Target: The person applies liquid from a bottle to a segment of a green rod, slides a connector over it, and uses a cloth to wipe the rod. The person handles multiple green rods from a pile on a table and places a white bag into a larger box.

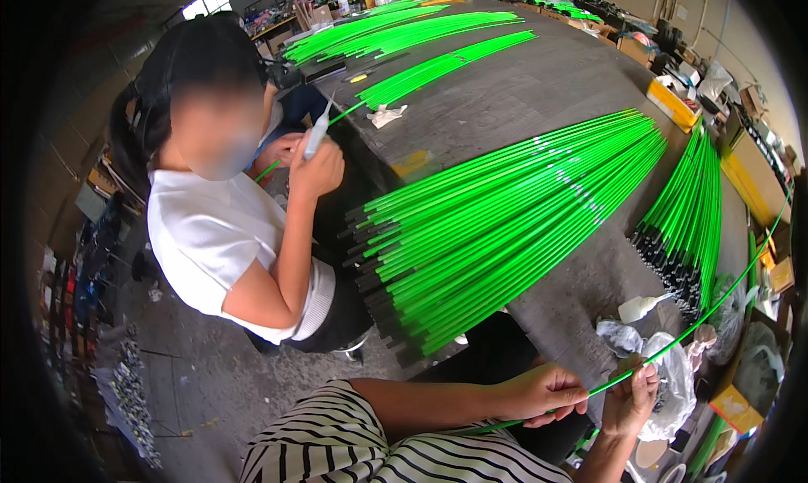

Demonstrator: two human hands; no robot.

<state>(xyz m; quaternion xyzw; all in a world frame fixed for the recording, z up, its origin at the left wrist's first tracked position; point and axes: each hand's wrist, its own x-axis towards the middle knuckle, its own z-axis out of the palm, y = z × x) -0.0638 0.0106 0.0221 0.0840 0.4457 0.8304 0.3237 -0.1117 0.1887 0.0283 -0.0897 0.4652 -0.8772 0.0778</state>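
Observation:
A long, thin green rod [678, 340] runs from my lap up toward the right, bowed by the fisheye view. My left hand [549, 395] is closed on it near its lower end, fingers pinched around the shaft. Farther up, my right hand [631, 397] also grips the rod between thumb and fingers, a short gap from the left. Beside the right hand lies a clear plastic bag [673, 367] with small dark pieces inside. Just beyond it, a white squeeze bottle [641, 307] with a nozzle rests on its side on the table.
A wide fan of green rods with black ends [505, 239] covers the near table [589, 79]; another bundle [694, 205] lies right, more lie far back. At left a co-worker [227, 256] holds a squeeze bottle [318, 135] and a rod. Boxes [741, 399] line the right.

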